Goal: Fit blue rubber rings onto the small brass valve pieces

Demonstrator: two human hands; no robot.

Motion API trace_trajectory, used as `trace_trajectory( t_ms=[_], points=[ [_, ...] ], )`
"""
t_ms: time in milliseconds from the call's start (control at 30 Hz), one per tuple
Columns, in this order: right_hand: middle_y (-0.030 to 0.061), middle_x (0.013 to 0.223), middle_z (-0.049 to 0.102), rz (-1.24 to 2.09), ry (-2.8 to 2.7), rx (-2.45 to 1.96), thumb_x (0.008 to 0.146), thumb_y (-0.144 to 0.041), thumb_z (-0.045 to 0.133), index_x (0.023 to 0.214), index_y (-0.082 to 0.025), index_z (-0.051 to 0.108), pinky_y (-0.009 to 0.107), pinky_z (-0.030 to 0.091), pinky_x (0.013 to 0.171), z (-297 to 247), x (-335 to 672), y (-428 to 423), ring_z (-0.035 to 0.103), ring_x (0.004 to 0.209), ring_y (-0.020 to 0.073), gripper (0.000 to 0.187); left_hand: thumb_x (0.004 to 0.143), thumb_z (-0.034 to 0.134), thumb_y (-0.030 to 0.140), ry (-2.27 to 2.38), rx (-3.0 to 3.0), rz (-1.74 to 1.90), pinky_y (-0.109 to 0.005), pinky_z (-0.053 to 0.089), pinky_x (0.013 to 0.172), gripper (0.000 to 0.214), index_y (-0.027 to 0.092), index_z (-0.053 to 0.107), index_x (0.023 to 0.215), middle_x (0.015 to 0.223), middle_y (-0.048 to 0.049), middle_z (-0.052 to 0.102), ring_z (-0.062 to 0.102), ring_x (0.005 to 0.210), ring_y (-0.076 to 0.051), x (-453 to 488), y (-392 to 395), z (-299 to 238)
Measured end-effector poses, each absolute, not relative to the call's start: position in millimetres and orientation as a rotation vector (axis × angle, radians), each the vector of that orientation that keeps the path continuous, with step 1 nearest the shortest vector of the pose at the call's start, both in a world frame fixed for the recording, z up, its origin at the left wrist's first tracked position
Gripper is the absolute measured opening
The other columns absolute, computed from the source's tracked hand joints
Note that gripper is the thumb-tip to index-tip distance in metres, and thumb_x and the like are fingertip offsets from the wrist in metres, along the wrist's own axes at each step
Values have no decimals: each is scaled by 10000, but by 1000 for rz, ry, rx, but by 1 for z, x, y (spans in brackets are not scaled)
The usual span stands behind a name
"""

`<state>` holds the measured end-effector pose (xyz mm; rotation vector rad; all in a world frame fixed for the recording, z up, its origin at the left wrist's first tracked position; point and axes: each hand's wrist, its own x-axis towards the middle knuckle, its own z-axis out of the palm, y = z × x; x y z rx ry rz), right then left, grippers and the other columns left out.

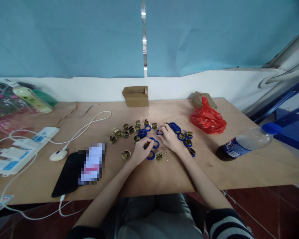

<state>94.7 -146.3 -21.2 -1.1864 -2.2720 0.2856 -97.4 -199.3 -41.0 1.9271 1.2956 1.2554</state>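
Note:
My left hand (141,151) is closed, with a brass-coloured round metal piece (146,145) showing between its thumb and fingers. Its fingertips reach a blue ring (155,145) on the wooden table. To the right, my right hand (169,136) has its thumb and fingertips bent around another blue ring (159,132). One more blue ring (151,155) and a loose brass-coloured piece (159,156) lie just in front of the hands. Several brass-coloured pieces (125,134) spread to the left. A row of blue rings (174,127) sits beyond my right hand, near several rings with metal pieces in them (188,142).
At the back stand an open cardboard box (137,99) and a red plastic bag (208,119). A cola bottle (244,144) lies tilted at right. Leftward are a phone (92,164), a black tablet-like slab (68,174), a white mouse (58,155), a power strip (27,151) and cables.

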Motion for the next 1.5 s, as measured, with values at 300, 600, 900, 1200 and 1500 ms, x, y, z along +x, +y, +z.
trace_trajectory(
  t_ms=[300, 600, 900, 1200, 1500],
  points=[
    [150, 1242, 517, 288, -2260, -1209, 937, -144, 526, 1144, -182, 500, 384, 479, 967, -21, 94, -145, 541, 1176, 267, 212, 943, 568, 271, 1303, 1936, 1278, -269, 484, 730, 210, 195, 636, 760, 768, -10, 687, 637, 739, -152, -98, -198, -39],
    [151, 1214, 505, 271, -2220, -1141, 898, -124, 568, 1138, -171, 501, 399, 490, 977, -31, 95, -141, 541, 1161, 268, 254, 943, 570, 273, 1306, 1925, 1280, -252, 479, 717, 215, 190, 632, 754, 751, -4, 675, 627, 718, -139, -98, -198, -40],
    [141, 1132, 585, 269, -2256, -1110, 923, -133, 547, 1117, -176, 514, 416, 524, 911, -29, 96, -142, 597, 1042, 269, 201, 940, 577, 265, 1310, 1933, 1268, -253, 475, 709, 202, 193, 639, 762, 766, -6, 685, 628, 725, -142, -98, -198, -41],
    [145, 1138, 651, 334, -2233, -1168, 921, -140, 590, 1167, -166, 509, 384, 529, 880, -33, 97, -141, 652, 1047, 257, 260, 941, 575, 270, 1299, 1936, 1258, -262, 486, 731, 196, 194, 651, 778, 797, -16, 705, 643, 746, -150, -97, -199, -40],
    [134, 1103, 681, 365, -2292, -1223, 944, -195, 612, 1270, -162, 506, 357, 532, 838, -29, 97, -144, 680, 996, 247, 345, 944, 568, 274, 1295, 1952, 1256, -257, 475, 727, 199, 194, 636, 775, 785, -9, 687, 634, 743, -144, -98, -199, -42]
  ],
)
